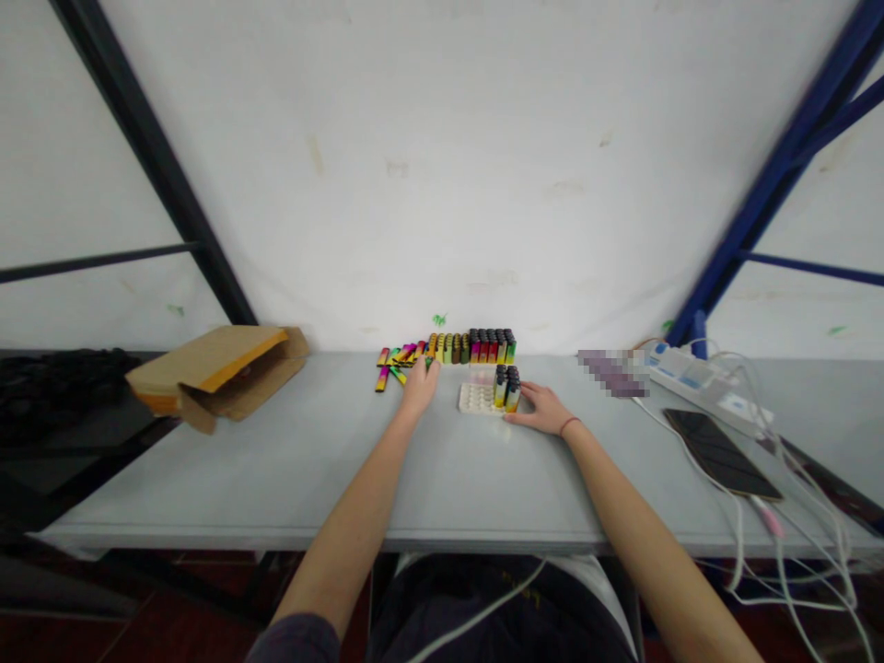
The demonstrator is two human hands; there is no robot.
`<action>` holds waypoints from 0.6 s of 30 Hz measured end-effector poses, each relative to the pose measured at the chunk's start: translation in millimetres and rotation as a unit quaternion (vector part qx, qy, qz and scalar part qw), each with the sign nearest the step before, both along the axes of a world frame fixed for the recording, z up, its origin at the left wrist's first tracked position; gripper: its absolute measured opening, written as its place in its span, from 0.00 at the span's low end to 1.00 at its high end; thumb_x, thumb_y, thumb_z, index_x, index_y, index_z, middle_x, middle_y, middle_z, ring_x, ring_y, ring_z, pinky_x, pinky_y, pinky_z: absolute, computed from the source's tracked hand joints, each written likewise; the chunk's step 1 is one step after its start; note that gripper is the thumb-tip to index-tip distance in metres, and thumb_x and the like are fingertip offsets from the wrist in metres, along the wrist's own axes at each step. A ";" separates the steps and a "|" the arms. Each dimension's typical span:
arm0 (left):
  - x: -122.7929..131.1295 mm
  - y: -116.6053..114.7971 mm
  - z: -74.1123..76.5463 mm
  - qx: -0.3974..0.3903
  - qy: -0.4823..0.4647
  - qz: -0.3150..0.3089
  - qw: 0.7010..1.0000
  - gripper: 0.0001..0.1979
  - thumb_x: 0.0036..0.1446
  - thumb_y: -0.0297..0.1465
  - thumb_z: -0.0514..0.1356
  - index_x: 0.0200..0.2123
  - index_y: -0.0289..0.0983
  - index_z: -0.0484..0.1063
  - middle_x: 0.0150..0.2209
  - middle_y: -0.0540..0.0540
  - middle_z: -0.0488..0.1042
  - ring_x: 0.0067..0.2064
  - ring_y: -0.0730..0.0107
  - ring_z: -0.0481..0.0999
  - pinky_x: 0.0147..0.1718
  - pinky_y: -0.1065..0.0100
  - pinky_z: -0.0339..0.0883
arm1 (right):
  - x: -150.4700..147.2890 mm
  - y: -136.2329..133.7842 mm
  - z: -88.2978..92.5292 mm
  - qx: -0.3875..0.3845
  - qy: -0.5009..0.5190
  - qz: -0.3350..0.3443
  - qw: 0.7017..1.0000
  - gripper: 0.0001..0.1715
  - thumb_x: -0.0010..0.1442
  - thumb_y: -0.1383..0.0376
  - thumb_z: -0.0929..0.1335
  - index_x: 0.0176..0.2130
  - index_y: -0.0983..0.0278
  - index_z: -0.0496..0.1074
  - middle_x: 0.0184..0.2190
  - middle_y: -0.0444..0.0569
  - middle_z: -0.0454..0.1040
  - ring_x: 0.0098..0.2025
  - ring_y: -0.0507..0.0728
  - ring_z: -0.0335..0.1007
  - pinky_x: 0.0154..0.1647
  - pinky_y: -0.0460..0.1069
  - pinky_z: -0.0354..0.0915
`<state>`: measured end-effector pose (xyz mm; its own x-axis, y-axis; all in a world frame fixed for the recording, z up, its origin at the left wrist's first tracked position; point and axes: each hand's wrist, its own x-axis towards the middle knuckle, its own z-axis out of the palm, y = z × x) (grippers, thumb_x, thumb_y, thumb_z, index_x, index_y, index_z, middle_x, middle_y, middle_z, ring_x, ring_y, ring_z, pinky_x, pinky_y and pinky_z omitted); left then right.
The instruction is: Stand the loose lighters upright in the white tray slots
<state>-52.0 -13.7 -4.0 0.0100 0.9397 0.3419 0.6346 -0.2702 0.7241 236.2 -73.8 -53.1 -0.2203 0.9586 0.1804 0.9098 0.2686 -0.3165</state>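
My left hand (420, 385) is closed, its fingertips around a small dark and green piece that looks like a lighter, mostly hidden. Beside it, several colourful lighters (382, 378) lie loosely on the table. My right hand (547, 410) grips the right end of a white tray with holes (476, 399), thumb along the front edge. Several black-topped lighters (512, 391) stand upright in the tray's right part, next to my fingers. Behind the tray, a row of upright lighters (492, 346) stands by the wall; those at the left end have yellowish tops (448, 347).
An open cardboard box (221, 373) lies at the left. To the right are a phone (722, 451), a white power strip (704, 387), tangled white cables (738, 543) and a blurred purple item (614, 373). A blue frame post (766, 166) and a dark post (152, 157) flank the table.
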 end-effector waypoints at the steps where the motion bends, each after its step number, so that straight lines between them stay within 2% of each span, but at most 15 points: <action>1: -0.4 -0.9 -0.1 -0.003 0.003 0.002 1.000 0.12 0.69 0.34 0.51 0.44 0.35 0.71 0.45 0.37 0.79 0.50 0.57 0.78 0.51 0.62 0.68 | 0.0 0.0 0.1 -0.001 0.001 0.001 1.000 0.45 0.57 0.39 0.70 0.64 0.62 0.69 0.66 0.59 0.67 0.67 0.68 0.62 0.67 0.63 0.57; 7: 0.7 -6.8 -0.2 -0.015 0.037 0.012 0.999 0.12 0.68 0.39 0.53 0.42 0.37 0.72 0.44 0.39 0.80 0.49 0.55 0.79 0.49 0.63 0.68 | 0.5 0.0 0.6 -0.003 0.006 0.004 1.000 0.46 0.56 0.38 0.70 0.63 0.62 0.70 0.66 0.59 0.67 0.67 0.69 0.63 0.67 0.64 0.57; 12: 2.9 -5.6 -3.3 -0.015 0.046 -0.002 0.999 0.11 0.68 0.36 0.52 0.40 0.38 0.71 0.42 0.39 0.80 0.49 0.55 0.79 0.48 0.63 0.69 | 0.5 0.1 -0.3 0.003 0.004 0.002 1.000 0.46 0.56 0.38 0.70 0.63 0.62 0.70 0.66 0.59 0.68 0.67 0.68 0.63 0.67 0.63 0.58; 18: 5.8 2.7 -7.2 0.062 -0.014 -0.013 0.998 0.07 0.66 0.31 0.52 0.40 0.37 0.69 0.43 0.36 0.78 0.51 0.54 0.77 0.52 0.59 0.68 | 2.4 2.1 -2.2 0.005 0.005 0.010 1.000 0.46 0.56 0.39 0.70 0.63 0.62 0.70 0.66 0.60 0.68 0.66 0.69 0.64 0.67 0.64 0.58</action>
<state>-46.2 -10.9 -11.3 0.0234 0.8901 0.4551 0.6066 -0.3745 0.7013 238.6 -71.8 -55.3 -0.2365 0.9523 0.1929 0.9010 0.2892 -0.3233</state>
